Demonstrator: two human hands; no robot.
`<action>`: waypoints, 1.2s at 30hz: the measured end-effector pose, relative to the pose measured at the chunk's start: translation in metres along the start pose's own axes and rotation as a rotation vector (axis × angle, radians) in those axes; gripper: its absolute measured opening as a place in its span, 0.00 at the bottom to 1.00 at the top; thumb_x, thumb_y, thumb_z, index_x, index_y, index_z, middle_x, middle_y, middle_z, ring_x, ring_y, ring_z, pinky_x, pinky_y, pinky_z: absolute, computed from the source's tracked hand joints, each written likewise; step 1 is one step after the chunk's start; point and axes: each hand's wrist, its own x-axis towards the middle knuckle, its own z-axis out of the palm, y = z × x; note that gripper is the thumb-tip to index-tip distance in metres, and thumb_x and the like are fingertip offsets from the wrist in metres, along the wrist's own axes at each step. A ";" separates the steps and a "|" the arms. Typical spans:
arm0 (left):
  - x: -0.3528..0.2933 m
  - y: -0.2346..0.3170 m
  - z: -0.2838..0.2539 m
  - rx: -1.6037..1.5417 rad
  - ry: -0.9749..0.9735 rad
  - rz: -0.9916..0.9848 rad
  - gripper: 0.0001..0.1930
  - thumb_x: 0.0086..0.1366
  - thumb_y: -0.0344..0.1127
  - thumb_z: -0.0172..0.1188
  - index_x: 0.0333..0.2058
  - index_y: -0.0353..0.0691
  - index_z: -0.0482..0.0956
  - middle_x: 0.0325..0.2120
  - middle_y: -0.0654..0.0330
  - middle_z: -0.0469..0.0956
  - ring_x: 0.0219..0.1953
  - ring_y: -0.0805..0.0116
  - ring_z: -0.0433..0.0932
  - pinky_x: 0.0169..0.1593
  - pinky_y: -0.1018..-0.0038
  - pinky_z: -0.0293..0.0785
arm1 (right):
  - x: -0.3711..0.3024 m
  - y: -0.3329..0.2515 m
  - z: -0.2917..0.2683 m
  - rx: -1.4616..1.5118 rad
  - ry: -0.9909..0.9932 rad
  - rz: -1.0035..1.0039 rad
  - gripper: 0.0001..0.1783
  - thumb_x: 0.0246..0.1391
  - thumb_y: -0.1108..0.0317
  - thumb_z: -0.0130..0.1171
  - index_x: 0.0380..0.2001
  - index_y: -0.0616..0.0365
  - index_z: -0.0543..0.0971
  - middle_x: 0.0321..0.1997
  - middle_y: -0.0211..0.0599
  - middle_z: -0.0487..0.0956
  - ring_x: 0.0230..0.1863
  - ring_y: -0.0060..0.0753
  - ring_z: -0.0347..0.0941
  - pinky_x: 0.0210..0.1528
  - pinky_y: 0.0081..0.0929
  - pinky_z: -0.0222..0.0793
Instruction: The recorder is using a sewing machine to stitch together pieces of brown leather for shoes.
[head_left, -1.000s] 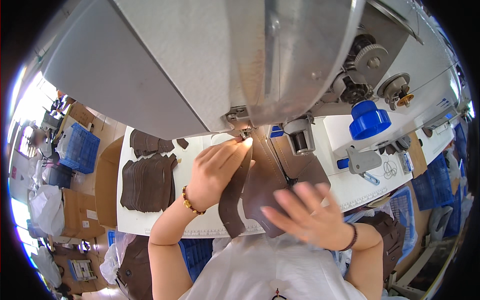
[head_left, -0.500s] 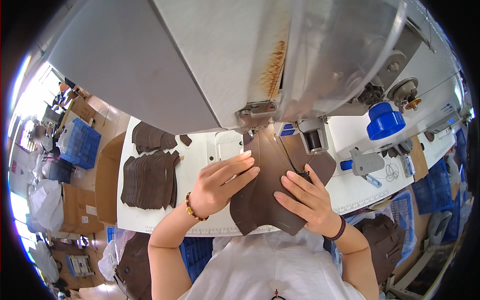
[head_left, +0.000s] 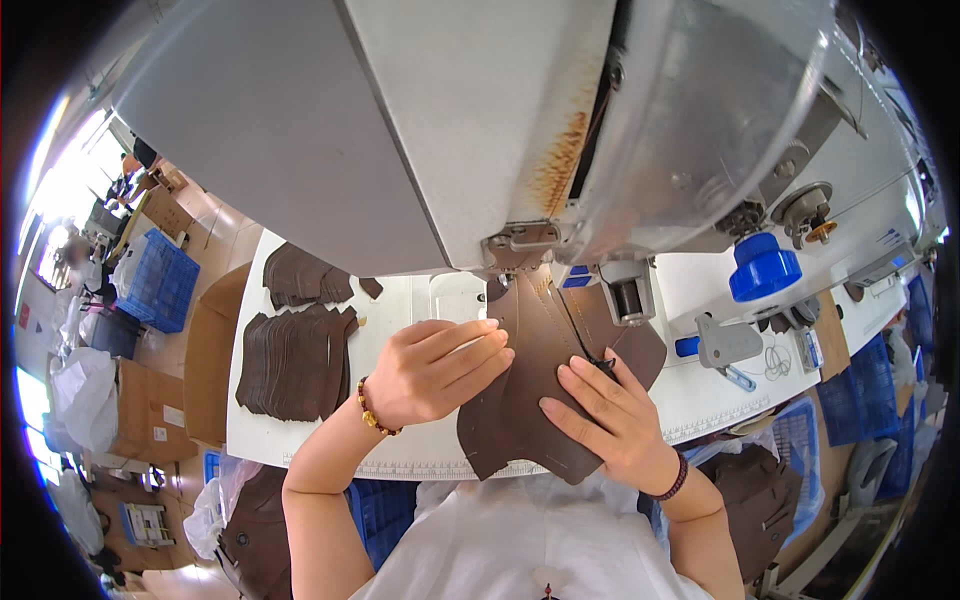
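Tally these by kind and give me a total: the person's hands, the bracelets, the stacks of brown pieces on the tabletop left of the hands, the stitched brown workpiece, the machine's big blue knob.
Hands: 2
Bracelets: 2
Stacks of brown pieces: 2
Stitched brown workpiece: 1
Big blue knob: 1
Total: 8

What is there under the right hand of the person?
The right hand rests on a flat brown piece, which shows around it. The part of this piece directly beneath the hand is covered, so I cannot see it.
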 end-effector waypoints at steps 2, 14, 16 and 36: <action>-0.001 0.000 0.000 0.005 -0.009 0.006 0.08 0.48 0.27 0.60 0.30 0.38 0.80 0.33 0.63 0.79 0.39 0.69 0.79 0.33 0.78 0.77 | 0.003 -0.002 -0.003 -0.028 -0.017 -0.002 0.19 0.45 0.69 0.51 0.43 0.54 0.79 0.49 0.45 0.74 0.56 0.41 0.68 0.57 0.46 0.62; 0.002 -0.009 0.007 0.036 0.013 0.014 0.08 0.48 0.27 0.61 0.30 0.39 0.80 0.32 0.62 0.79 0.37 0.69 0.79 0.33 0.79 0.77 | 0.016 0.019 -0.008 -0.023 -0.045 -0.067 0.20 0.44 0.69 0.52 0.43 0.56 0.77 0.49 0.46 0.74 0.55 0.42 0.68 0.52 0.43 0.66; 0.004 -0.011 0.008 0.045 0.031 0.005 0.07 0.48 0.27 0.61 0.29 0.40 0.80 0.32 0.63 0.79 0.37 0.70 0.79 0.33 0.79 0.77 | 0.017 0.022 -0.009 0.007 -0.042 -0.061 0.20 0.43 0.70 0.52 0.44 0.56 0.77 0.49 0.46 0.73 0.54 0.43 0.69 0.51 0.43 0.66; 0.013 -0.016 0.011 -0.028 -0.045 -0.148 0.16 0.43 0.26 0.60 0.35 0.35 0.78 0.30 0.61 0.74 0.30 0.67 0.78 0.32 0.76 0.78 | 0.043 0.065 -0.019 0.164 -0.023 -0.097 0.25 0.36 0.73 0.59 0.44 0.47 0.79 0.46 0.39 0.78 0.44 0.45 0.72 0.47 0.38 0.67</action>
